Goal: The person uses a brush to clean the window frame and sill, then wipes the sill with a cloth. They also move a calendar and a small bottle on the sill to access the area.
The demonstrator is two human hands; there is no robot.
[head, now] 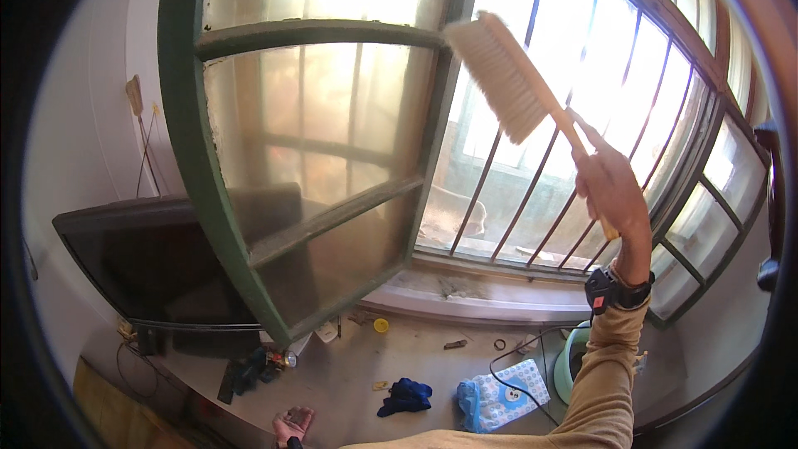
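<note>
My right hand [610,190] is closed around the wooden handle of a soft-bristled brush [508,75], raised in front of the barred window [561,137]. The brush's head points up and left, its tip near the edge of a green-framed casement sash [312,224] that stands swung open into the room. Dirty, hazy panes fill this sash. Low at the picture's bottom, my left hand [294,424] hangs near the table's front edge, palm up with fingers slightly curled, holding nothing. A dark blue cloth [405,396] lies on the table to its right.
A flat-screen television [162,262] stands behind the sash at left. On the table [355,380] are a blue-and-white tissue pack [508,390], a yellow lid [381,325], a flashlight [288,359] and a green bucket [564,365]. A cable runs across the pack. Beyond the table is a dusty windowsill [461,293].
</note>
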